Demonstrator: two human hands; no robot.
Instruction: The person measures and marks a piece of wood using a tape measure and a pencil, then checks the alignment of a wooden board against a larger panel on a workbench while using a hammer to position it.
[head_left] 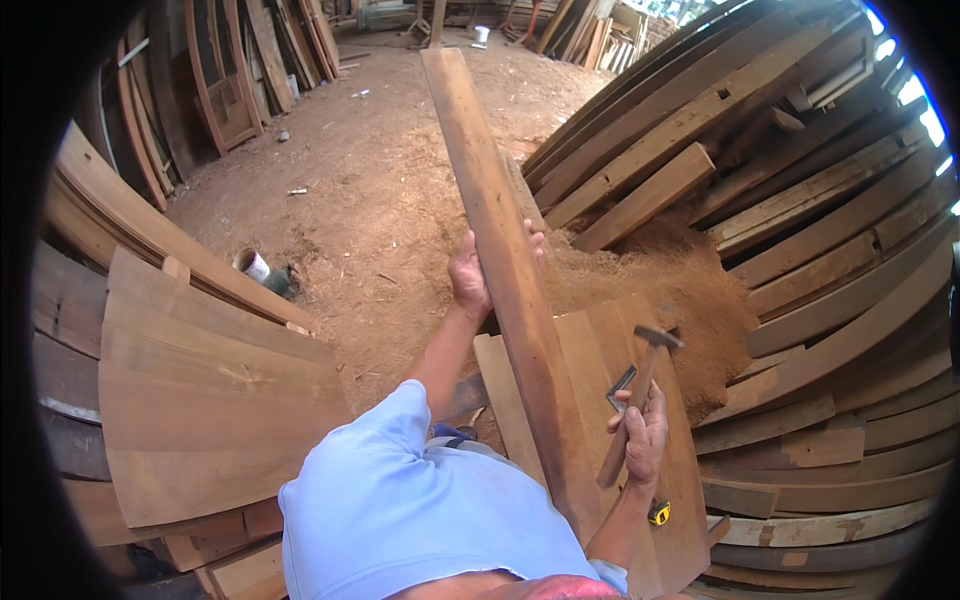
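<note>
A long, thick brown wooden plank (492,210) slants away from my body, its far end raised over the floor. My left hand (469,275) grips it around mid-length, thumb side on the left edge and fingertips showing past the right edge. In my right hand (648,440) is a hammer (646,372), its wooden handle inside my fingers and its dark metal head upward. Below both lies a wide wooden board surface (600,345). A small dark metal square (620,388) is beside the hammer handle. The yellow and black tape measure (659,513) sits near my right wrist.
Stacked timber (820,260) lines the whole right side, with a sawdust heap (690,290) at its foot. Wide panels (220,390) stand at left. A paint-stained pot (252,265) is on the dirt floor (350,200). Door frames (215,75) lean at the far left.
</note>
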